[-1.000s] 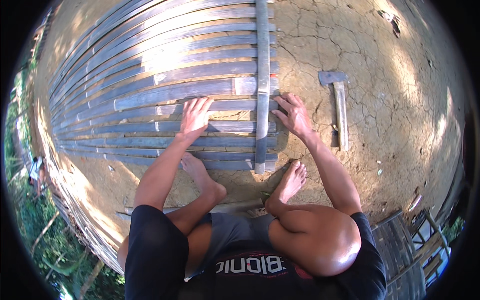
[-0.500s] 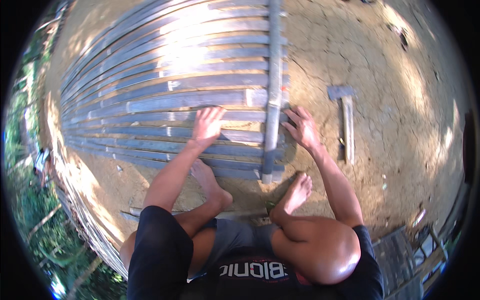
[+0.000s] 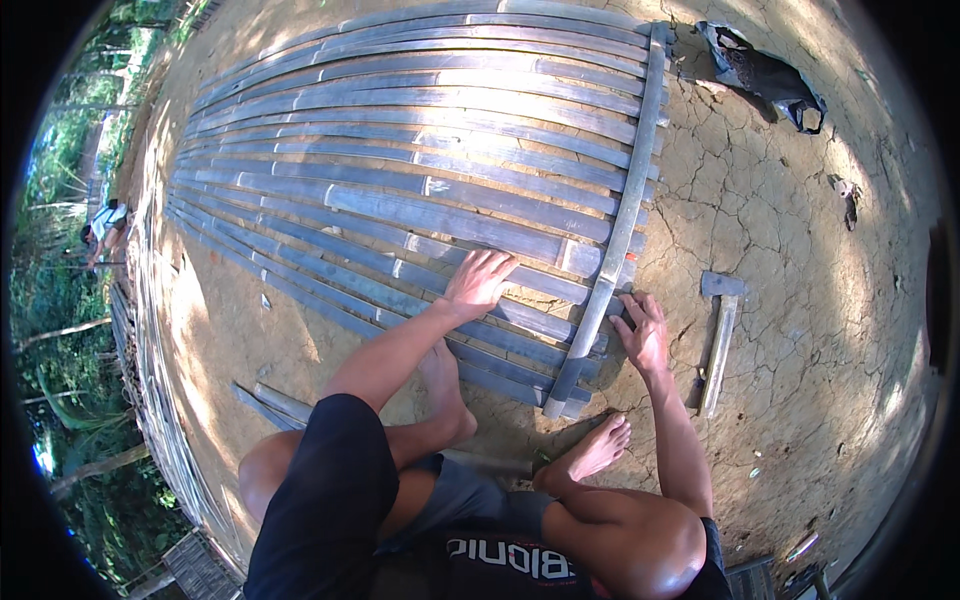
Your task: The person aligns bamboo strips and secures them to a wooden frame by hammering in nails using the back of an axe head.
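A panel of long, dark bamboo slats lies on the ground in front of me, with gaps between the slats. One bamboo crosspiece runs over their right ends. My left hand rests on a slat left of the crosspiece, its fingers curled over the edge. Just right of the crosspiece, my right hand has its thumb and bent fingers about the end of a slat. Its grip is partly hidden. Both of my bare feet are by the panel's near edge.
A hatchet-like tool with a wooden handle and flat grey head lies on cracked earth to the right. Farther off is a dark, open bag. Loose bamboo strips lie at near left. Another person is at far left, beside greenery.
My view has turned and shifted, bringing the panel's far edge and the dark bag into sight. My right hand's fingers have drawn in at the slat end; my left stays on the slats.
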Tool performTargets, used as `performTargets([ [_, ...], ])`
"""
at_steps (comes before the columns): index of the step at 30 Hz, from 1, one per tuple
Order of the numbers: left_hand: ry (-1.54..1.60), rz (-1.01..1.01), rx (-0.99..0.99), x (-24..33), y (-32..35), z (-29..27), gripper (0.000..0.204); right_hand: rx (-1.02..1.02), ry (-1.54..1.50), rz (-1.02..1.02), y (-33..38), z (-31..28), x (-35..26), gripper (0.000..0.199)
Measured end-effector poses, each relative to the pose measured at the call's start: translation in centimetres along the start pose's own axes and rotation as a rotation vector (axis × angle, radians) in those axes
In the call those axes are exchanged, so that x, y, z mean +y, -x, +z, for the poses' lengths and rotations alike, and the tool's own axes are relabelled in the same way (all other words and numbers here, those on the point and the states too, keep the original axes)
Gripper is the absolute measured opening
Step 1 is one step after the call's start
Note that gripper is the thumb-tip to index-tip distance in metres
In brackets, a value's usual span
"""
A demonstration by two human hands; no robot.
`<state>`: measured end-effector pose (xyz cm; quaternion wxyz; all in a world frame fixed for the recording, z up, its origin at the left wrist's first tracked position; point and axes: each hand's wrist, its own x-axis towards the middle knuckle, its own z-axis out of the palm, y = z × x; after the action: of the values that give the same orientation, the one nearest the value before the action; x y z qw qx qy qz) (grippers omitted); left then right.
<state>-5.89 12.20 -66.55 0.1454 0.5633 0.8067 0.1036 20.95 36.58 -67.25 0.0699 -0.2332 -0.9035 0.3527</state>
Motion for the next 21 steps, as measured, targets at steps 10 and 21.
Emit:
performTargets([
  [10, 0.059, 0.073, 0.107, 1.5, -1.3, -1.8, 0.045, 0.075, 0.059, -0.028, 0.2, 0.7, 0.6, 0.043],
  [21, 0.323, -0.044, 0.268, 12.7, -13.7, 2.6, 0.059, 0.023, 0.062, -0.072, 0.4, -0.2, 1.6, 0.044],
])
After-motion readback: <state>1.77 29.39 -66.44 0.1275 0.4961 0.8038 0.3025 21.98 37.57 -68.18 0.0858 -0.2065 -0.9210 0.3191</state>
